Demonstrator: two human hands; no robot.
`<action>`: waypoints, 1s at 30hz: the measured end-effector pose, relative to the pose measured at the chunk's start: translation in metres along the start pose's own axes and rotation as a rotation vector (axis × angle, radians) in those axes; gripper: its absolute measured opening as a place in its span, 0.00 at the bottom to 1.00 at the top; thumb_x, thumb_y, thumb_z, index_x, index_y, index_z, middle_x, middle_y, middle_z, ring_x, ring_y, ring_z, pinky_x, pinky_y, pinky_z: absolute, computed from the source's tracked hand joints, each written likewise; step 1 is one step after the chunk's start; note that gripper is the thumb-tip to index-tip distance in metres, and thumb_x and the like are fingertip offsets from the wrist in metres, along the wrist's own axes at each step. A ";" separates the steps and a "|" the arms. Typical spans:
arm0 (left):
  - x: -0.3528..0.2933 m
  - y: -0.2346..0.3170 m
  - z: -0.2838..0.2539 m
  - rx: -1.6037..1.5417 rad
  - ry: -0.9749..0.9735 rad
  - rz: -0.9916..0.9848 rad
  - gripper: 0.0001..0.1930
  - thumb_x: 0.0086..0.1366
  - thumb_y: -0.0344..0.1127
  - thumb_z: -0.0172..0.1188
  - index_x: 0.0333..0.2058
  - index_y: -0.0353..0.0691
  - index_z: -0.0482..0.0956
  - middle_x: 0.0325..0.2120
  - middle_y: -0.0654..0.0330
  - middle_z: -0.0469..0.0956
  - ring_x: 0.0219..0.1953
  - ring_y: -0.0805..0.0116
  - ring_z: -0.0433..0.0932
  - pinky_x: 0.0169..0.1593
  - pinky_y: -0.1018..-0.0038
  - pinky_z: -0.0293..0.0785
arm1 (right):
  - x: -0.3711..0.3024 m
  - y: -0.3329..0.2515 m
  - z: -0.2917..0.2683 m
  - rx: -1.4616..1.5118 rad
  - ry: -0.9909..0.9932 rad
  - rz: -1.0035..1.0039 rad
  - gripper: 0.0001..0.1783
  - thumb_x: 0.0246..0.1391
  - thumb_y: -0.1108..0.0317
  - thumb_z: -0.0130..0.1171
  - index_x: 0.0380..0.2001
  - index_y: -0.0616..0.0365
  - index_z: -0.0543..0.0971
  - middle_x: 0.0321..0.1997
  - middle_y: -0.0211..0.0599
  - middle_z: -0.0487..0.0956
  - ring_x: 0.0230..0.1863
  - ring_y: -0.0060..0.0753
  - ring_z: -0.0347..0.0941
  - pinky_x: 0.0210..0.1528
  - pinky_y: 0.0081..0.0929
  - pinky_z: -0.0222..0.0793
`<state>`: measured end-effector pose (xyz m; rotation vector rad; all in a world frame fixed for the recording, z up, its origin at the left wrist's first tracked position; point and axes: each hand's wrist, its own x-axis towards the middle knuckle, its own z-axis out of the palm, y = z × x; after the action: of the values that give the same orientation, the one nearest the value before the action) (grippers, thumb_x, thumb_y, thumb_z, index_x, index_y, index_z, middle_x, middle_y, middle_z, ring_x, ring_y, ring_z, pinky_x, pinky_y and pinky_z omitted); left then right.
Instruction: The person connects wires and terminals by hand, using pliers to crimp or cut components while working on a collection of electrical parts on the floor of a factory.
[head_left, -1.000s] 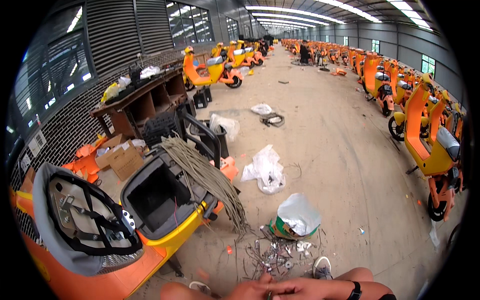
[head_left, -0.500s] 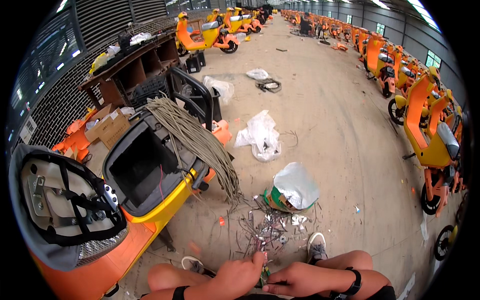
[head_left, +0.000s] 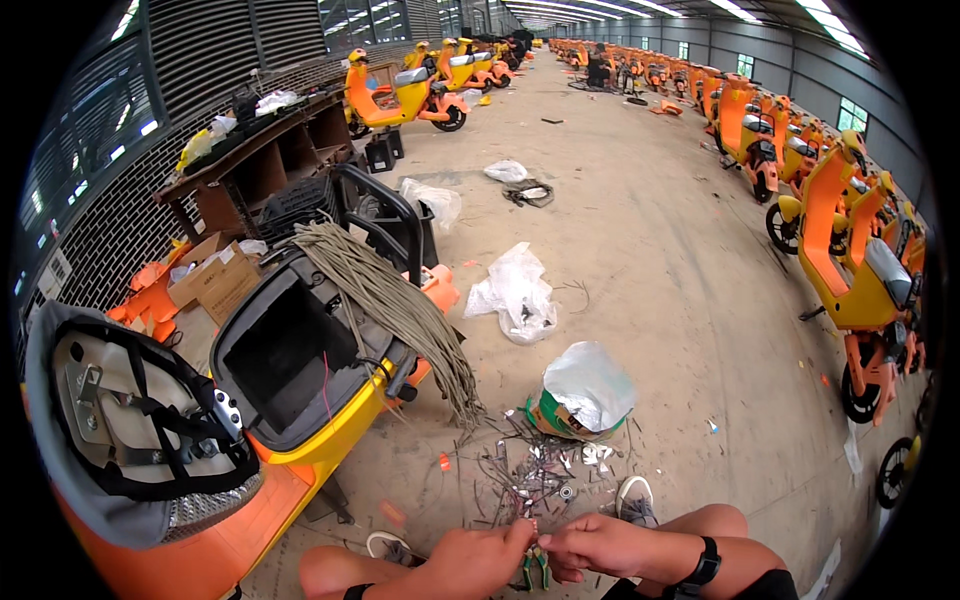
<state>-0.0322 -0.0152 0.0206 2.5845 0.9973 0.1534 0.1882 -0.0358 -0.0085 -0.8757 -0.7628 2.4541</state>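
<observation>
Down at the lower edge of the view, the left hand [head_left: 470, 560] and the right hand [head_left: 595, 545] meet over a small green-handled tool [head_left: 535, 568], probably a cutter or pliers, with a thin piece of wire pinched between the fingertips. Both grips look closed: the left folds around the tool's handles, the right nips the fine piece with thumb and forefinger. What exactly sits between the right fingertips is too small to tell.

The work is held low above the concrete floor [head_left: 680, 300], just over a scatter of wire offcuts [head_left: 530, 475] and beside a green tub lined with a crumpled plastic bag [head_left: 585, 395]. To the person's left stands an orange and yellow electric scooter [head_left: 300, 440] with its seat tipped up [head_left: 130, 420], its storage box open [head_left: 285, 355], and a thick bundle of grey cables [head_left: 400, 310] draped over the rear.

To do this well, I would judge it best to keep the fine piece steady near its end, bring the tool's tip squarely across it, and squeeze without twisting, so the cut or strip comes clean. Holding the hands over the offcut pile should keep scraps in one place.
</observation>
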 end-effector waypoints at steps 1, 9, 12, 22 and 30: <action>0.000 0.000 0.003 -0.001 -0.001 0.010 0.13 0.65 0.39 0.54 0.41 0.36 0.67 0.18 0.48 0.78 0.20 0.49 0.79 0.24 0.56 0.74 | 0.000 0.001 0.001 0.038 -0.005 -0.022 0.24 0.67 0.57 0.51 0.18 0.58 0.74 0.19 0.26 0.73 0.24 0.19 0.67 0.34 0.22 0.64; -0.004 -0.013 0.020 -0.140 -0.001 -0.123 0.08 0.65 0.36 0.53 0.37 0.38 0.66 0.18 0.49 0.77 0.19 0.48 0.79 0.22 0.54 0.71 | 0.006 -0.007 0.009 -0.866 0.252 -0.472 0.19 0.61 0.58 0.60 0.23 0.62 0.77 0.24 0.33 0.74 0.25 0.28 0.70 0.30 0.24 0.66; -0.005 -0.015 0.030 -0.181 -0.057 -0.145 0.09 0.65 0.35 0.51 0.38 0.38 0.65 0.18 0.49 0.78 0.20 0.47 0.79 0.23 0.52 0.72 | 0.009 -0.007 0.018 -1.044 0.321 -0.732 0.14 0.57 0.62 0.63 0.24 0.62 0.78 0.31 0.35 0.76 0.27 0.32 0.72 0.30 0.27 0.68; 0.000 0.001 0.024 -0.029 0.013 -0.181 0.08 0.63 0.34 0.52 0.36 0.37 0.65 0.20 0.51 0.79 0.22 0.49 0.80 0.22 0.54 0.73 | 0.019 -0.007 0.019 -1.030 0.433 -0.712 0.11 0.44 0.76 0.66 0.16 0.65 0.73 0.28 0.39 0.78 0.28 0.33 0.76 0.30 0.28 0.72; 0.005 -0.009 0.017 -0.272 -0.066 -0.188 0.07 0.67 0.35 0.49 0.38 0.39 0.64 0.22 0.50 0.78 0.24 0.44 0.79 0.26 0.52 0.73 | 0.017 -0.010 0.021 -1.016 0.412 -0.677 0.16 0.44 0.77 0.65 0.14 0.64 0.67 0.28 0.39 0.78 0.26 0.32 0.74 0.28 0.27 0.69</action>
<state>-0.0302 -0.0102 0.0015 2.2257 1.1053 0.1429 0.1642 -0.0265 0.0036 -1.1265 -1.8035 1.1617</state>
